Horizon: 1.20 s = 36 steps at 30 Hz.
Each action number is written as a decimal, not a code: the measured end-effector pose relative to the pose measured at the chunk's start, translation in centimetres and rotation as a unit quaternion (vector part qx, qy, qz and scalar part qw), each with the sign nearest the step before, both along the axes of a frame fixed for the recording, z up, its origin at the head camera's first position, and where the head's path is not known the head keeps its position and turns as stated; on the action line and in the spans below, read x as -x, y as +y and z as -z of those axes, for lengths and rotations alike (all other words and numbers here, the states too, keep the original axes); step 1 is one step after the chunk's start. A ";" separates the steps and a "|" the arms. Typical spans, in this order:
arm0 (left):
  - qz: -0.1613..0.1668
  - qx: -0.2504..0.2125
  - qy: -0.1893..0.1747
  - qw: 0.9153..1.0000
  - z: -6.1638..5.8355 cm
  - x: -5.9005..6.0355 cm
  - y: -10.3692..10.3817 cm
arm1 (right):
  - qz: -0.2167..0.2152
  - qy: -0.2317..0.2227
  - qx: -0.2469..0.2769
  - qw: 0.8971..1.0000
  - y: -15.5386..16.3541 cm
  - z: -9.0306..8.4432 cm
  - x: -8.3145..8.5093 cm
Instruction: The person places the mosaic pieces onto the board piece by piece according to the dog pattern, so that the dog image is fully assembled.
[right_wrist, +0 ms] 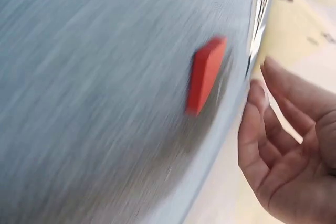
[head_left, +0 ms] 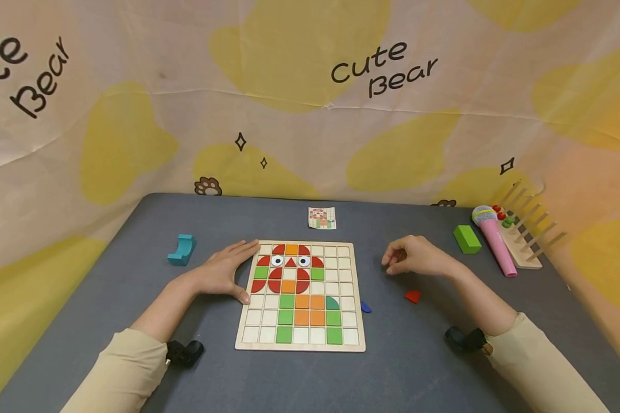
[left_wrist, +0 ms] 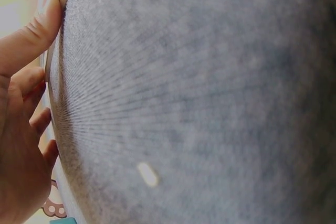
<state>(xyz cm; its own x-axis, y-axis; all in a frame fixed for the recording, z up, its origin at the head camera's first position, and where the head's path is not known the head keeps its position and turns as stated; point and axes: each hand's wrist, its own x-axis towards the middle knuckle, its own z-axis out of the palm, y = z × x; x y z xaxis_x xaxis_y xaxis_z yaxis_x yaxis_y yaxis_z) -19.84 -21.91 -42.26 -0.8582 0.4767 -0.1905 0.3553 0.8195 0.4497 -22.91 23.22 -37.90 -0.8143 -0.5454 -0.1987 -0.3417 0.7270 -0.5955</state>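
Grey counter (head_left: 108, 298) under a draped cloth backdrop printed with yellow patches and "Cute Bear". Centre: wooden grid board (head_left: 301, 342), partly filled — red, orange and green tiles forming a figure with two round eyes across the upper and middle rows; a dark green quarter-round set at the right of the orange block; outer columns and most of the bottom row blank. Pattern card (head_left: 322, 218) lying beyond the board's far edge. Left hand (head_left: 222, 274) flat on the counter, fingers straight, thumb and forefinger touching the board's left edge; grip wide, holding nothing. Right hand (head_left: 415, 257) hovering to the right of the board, fingers loosely curled, nothing seen in the grip. Loose pieces not yet placed: red piece (head_left: 413, 296) on the counter just below the right hand, blue piece (head_left: 365, 307) just beside the board's right edge. Judged roughly two-thirds done, with a few tiles left to seat. Elsewhere: teal arch block (head_left: 181, 250) far left; green block (head_left: 467, 238), pink toy microphone (head_left: 493, 240) and wooden peg rack (head_left: 527, 241) far right.
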 end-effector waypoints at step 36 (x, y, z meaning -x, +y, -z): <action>0.004 -0.002 0.013 1.000 -0.2 -0.2 0.1 | -0.102 -0.075 0.004 0.992 4.2 1.4 -1.4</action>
